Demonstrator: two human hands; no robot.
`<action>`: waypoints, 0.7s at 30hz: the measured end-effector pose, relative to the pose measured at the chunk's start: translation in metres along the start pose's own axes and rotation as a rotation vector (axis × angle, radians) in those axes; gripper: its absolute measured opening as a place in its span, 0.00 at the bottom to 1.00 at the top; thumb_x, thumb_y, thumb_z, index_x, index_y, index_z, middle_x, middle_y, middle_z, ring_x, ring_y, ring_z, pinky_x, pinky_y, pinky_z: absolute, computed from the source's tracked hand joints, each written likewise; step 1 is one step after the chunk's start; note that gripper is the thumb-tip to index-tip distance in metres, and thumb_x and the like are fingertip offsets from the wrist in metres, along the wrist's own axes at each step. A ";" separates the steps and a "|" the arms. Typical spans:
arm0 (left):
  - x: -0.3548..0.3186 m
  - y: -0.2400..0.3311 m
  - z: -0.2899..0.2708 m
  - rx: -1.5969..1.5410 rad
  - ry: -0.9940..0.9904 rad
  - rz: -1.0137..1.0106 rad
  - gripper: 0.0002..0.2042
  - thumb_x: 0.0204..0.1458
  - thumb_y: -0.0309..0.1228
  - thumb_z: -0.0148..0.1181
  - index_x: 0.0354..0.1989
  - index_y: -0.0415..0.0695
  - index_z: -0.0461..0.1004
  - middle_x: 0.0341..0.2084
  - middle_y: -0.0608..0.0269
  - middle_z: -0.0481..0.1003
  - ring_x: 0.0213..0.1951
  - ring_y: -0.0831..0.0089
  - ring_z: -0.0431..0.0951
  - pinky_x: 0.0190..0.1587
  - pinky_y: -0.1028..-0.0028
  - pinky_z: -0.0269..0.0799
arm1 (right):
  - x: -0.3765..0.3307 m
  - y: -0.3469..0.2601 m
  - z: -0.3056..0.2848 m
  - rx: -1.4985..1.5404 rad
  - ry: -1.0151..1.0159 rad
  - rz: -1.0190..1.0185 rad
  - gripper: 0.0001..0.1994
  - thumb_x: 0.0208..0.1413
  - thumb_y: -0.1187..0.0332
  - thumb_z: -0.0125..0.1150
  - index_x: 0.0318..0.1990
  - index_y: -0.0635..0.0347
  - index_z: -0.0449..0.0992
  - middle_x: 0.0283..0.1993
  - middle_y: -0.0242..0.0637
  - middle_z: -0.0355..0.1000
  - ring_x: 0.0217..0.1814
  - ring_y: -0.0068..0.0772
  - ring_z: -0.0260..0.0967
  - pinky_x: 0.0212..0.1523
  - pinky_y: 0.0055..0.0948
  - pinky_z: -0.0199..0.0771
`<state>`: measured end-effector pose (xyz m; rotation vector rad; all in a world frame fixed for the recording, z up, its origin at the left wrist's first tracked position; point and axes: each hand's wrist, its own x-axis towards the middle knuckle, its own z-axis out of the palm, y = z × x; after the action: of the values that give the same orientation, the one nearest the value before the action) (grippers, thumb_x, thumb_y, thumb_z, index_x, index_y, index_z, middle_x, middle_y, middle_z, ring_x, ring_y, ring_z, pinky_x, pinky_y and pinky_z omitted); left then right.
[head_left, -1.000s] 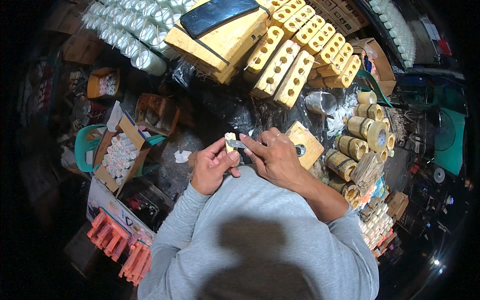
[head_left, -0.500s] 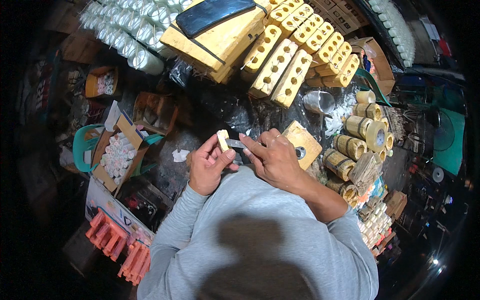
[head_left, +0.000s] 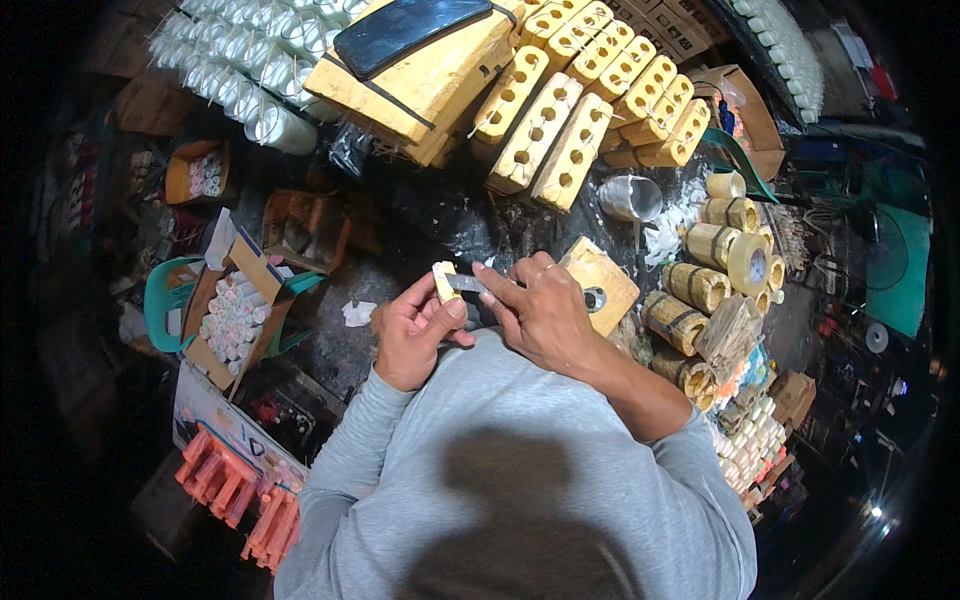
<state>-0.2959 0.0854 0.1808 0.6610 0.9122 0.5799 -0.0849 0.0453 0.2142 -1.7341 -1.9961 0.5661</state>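
My left hand (head_left: 414, 332) pinches a small pale-yellow piece (head_left: 443, 281) upright between thumb and fingers, in front of my chest. From the right, my right hand (head_left: 546, 318) is closed around a knife, its forefinger stretched along the top. The knife's flat metal blade (head_left: 465, 284) lies against the right side of the yellow piece. Its handle is hidden inside my right hand. Just beyond that hand rests a yellow wooden block (head_left: 608, 275) with a dark round hole ringed in grey.
Yellow blocks with round holes (head_left: 537, 137) stand ahead, beside a big yellow block (head_left: 400, 100) bearing a black phone (head_left: 410, 32). A metal cup (head_left: 630, 198), clear tape roll (head_left: 748, 264) and bound yellow cylinders (head_left: 697, 287) lie right. A carton of white tubes (head_left: 232, 318) is left.
The blade and my right fingers have shifted slightly against the yellow piece. My left hand keeps its hold. The whole view has moved a little.
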 end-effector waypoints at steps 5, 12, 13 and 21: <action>-0.001 0.000 -0.002 -0.013 -0.009 -0.013 0.30 0.64 0.24 0.64 0.71 0.28 0.59 0.40 0.62 0.78 0.39 0.80 0.79 0.37 0.74 0.88 | 0.000 -0.002 -0.001 0.010 0.041 0.012 0.18 0.59 0.67 0.69 0.57 0.54 0.83 0.32 0.39 0.70 0.36 0.45 0.67 0.36 0.43 0.71; -0.004 0.001 -0.006 -0.006 -0.067 -0.011 0.29 0.63 0.24 0.66 0.70 0.29 0.62 0.41 0.63 0.77 0.39 0.81 0.79 0.37 0.75 0.88 | 0.006 -0.003 0.003 0.028 0.065 -0.003 0.18 0.57 0.67 0.71 0.56 0.54 0.83 0.31 0.40 0.71 0.36 0.46 0.69 0.35 0.44 0.72; -0.004 0.001 -0.006 -0.026 -0.069 -0.006 0.29 0.63 0.24 0.66 0.70 0.29 0.63 0.41 0.63 0.77 0.39 0.81 0.79 0.37 0.75 0.88 | 0.006 -0.005 0.005 0.049 0.046 -0.087 0.18 0.58 0.66 0.70 0.56 0.54 0.84 0.31 0.40 0.71 0.36 0.46 0.69 0.35 0.43 0.72; -0.001 -0.001 -0.014 -0.036 -0.069 0.006 0.31 0.62 0.22 0.66 0.72 0.29 0.60 0.46 0.59 0.77 0.44 0.78 0.79 0.39 0.73 0.88 | 0.010 -0.003 0.013 0.103 0.049 0.065 0.17 0.63 0.66 0.67 0.57 0.58 0.83 0.34 0.43 0.75 0.38 0.47 0.72 0.38 0.44 0.75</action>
<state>-0.3083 0.0874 0.1745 0.6478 0.8334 0.5745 -0.0956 0.0542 0.2057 -1.7388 -1.8502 0.6296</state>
